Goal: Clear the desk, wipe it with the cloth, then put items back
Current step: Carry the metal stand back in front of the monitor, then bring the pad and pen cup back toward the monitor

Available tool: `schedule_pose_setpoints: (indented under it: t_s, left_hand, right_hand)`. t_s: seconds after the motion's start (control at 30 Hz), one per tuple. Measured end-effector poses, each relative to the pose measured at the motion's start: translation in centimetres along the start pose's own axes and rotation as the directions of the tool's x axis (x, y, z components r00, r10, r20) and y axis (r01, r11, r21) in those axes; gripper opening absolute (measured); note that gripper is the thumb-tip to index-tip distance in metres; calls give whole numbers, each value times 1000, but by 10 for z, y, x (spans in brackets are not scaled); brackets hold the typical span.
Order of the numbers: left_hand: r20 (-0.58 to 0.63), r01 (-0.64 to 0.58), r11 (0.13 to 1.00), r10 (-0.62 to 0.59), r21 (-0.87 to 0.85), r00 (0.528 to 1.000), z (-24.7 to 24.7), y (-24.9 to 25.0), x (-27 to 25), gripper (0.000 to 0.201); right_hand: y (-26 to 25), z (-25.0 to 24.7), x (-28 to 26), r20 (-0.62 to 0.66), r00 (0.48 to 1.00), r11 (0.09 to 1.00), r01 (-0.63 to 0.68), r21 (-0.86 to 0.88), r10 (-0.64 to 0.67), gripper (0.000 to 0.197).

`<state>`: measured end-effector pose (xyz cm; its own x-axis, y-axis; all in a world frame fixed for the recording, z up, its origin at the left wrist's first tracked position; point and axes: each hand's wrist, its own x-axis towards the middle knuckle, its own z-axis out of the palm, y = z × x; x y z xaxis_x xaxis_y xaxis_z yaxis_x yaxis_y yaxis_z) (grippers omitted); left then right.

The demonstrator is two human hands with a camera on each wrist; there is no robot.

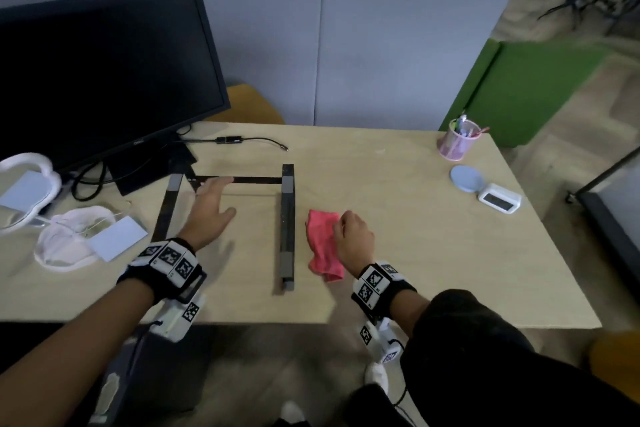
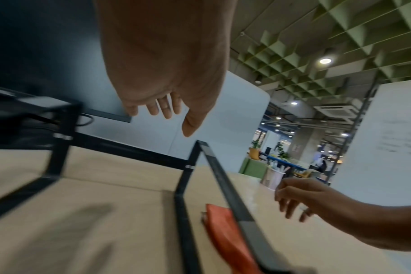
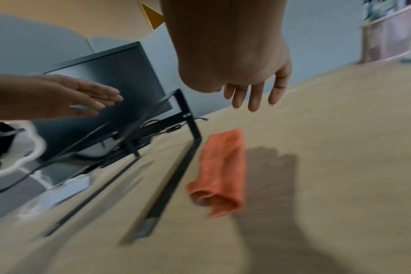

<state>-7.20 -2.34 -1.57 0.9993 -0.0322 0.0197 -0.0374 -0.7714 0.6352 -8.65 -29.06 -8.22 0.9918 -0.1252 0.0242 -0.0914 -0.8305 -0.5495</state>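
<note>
A pink-red cloth (image 1: 323, 244) lies folded on the light wooden desk (image 1: 415, 253), just right of a black metal stand frame (image 1: 287, 225). My right hand (image 1: 353, 236) hovers above the cloth with fingers hanging loosely down, holding nothing; in the right wrist view the cloth (image 3: 221, 172) lies apart below the fingers (image 3: 253, 100). My left hand (image 1: 211, 208) is spread flat in the air over the stand frame, fingers straight, touching nothing. In the left wrist view the frame (image 2: 185, 185) stands below the open left hand (image 2: 167, 109) and the cloth (image 2: 225, 237) lies beside its right rail.
A black monitor (image 1: 104, 80) with cables stands at the back left. White cloud-shaped mirrors (image 1: 65, 239) lie at the left edge. A pink pen cup (image 1: 457, 144), a grey round coaster (image 1: 467, 178) and a white digital clock (image 1: 498, 198) sit at the right.
</note>
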Motion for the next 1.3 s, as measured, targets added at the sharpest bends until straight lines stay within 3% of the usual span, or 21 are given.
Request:
schedule_pose_setpoints:
  t_s: [0.17,0.33,0.57,0.7,0.93,1.03,1.3]
  left_hand:
    - [59,-98,995,100,-28,993,67,73,32,59]
    - [182,-135,989,143,-53,973,152,133,60,73]
    - [506,-135,977,34,164,862,263,157,70,108]
    - [571,-105,960,-66,260,818,296,145,68,122]
    - [574,-103,933,-124,346,810,304,139,83,136]
    - [563,-90,927,-142,364,814,307,139,84,137]
    - [565,-91,934,-130,345,815,305,139,83,136]
  right_hand:
    - [84,-46,43,9,998,986,-64,-154,66,21]
    - [175,-89,73,-8,979,950,-202,-239,206,32]
    - [285,-147,129,-112,951,881,-309,-359,288,57]
    - [329,-170,162,-120,946,873,-323,-366,300,68]
    - [363,-177,186,12,945,874,-297,-385,327,51]
    - [367,-170,184,23,938,877,-315,-364,346,37]
    - [344,-171,184,23,937,900,-328,-288,349,32]
